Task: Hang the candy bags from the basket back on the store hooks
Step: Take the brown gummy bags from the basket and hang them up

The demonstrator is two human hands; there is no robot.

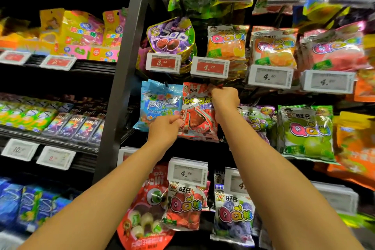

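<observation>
Both arms reach up and forward to the hook rack. The left hand (165, 128) pinches the lower left corner of a red candy bag (197, 111); the right hand (224, 100), fingers curled, grips its top edge just below a price tag (210, 66), beside a blue bag (159, 105).

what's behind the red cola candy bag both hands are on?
Behind the red cola candy bag, edges of more red bags of the same kind show at its bottom. The hook is hidden by the right hand pinching the top; the left hand grips the lower left edge.
</observation>
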